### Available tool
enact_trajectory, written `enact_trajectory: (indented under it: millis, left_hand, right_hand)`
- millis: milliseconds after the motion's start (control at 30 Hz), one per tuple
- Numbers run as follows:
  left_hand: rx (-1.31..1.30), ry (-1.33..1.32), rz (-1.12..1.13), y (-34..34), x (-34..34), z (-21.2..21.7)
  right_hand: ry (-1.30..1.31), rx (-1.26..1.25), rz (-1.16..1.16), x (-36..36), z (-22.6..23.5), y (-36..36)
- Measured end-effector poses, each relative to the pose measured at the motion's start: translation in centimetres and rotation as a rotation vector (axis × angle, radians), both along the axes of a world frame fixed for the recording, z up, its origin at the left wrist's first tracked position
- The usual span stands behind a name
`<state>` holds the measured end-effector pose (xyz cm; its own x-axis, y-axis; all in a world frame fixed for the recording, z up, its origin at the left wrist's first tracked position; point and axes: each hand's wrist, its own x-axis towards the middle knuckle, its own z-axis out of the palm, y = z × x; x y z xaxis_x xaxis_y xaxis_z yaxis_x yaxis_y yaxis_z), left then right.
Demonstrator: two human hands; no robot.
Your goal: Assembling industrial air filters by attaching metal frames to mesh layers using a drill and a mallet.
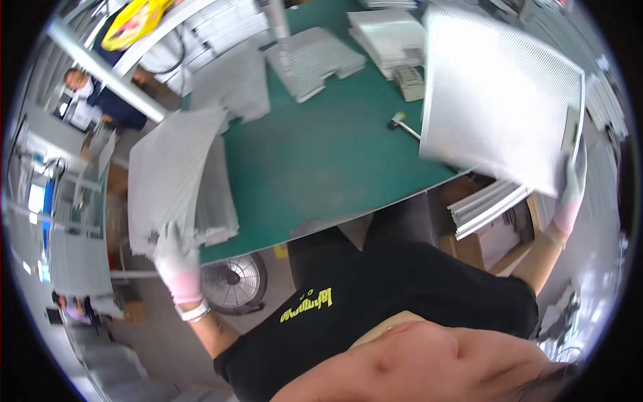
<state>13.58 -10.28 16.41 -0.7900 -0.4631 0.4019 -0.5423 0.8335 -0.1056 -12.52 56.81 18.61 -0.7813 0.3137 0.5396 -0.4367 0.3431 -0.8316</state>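
Note:
My gloved right hand (573, 182) grips the edge of a framed, perforated white metal panel (499, 100), held up tilted over the right side of the table. At the left table edge my gloved left hand (175, 258) closes on the near edge of a thin grey perforated sheet (167, 171). That sheet is bent and partly lifted from the stack of similar sheets (218, 194) under it. My left fingertips are partly hidden by blur. A small hammer (400, 122) lies on the green table (308, 154), its handle running behind the panel.
More perforated sheets (234, 80) and a notched stack (315, 60) lie along the far side. White panels (385, 33) and a small beige device (409, 84) stand far right. Metal profiles (489, 204) jut out at the near right. A fan (232, 285) sits below; a person (110, 100) is far left.

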Motion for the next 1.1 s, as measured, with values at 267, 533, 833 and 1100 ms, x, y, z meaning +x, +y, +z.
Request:
enact_trajectory:
  millis: [267,533,833,1100]
  left_hand:
    - [0.268,0.258,-0.068,-4.3,1.9,8.4]
    - [-0.421,0.283,-0.130,-6.0,1.3,11.0]
    - [-0.525,0.327,-0.171,-1.4,1.4,10.6]
    - [-0.228,-0.128,-0.526,6.2,-2.2,1.7]
  right_hand:
    - [-0.550,0.292,-0.015,-14.7,-2.8,11.8]
    - [-0.343,0.526,-0.077,-17.7,-11.1,11.9]
    - [-0.024,0.488,0.076,-6.9,-5.8,-10.6]
    - [-1.200,-0.461,1.810,0.6,-15.0,-41.5]
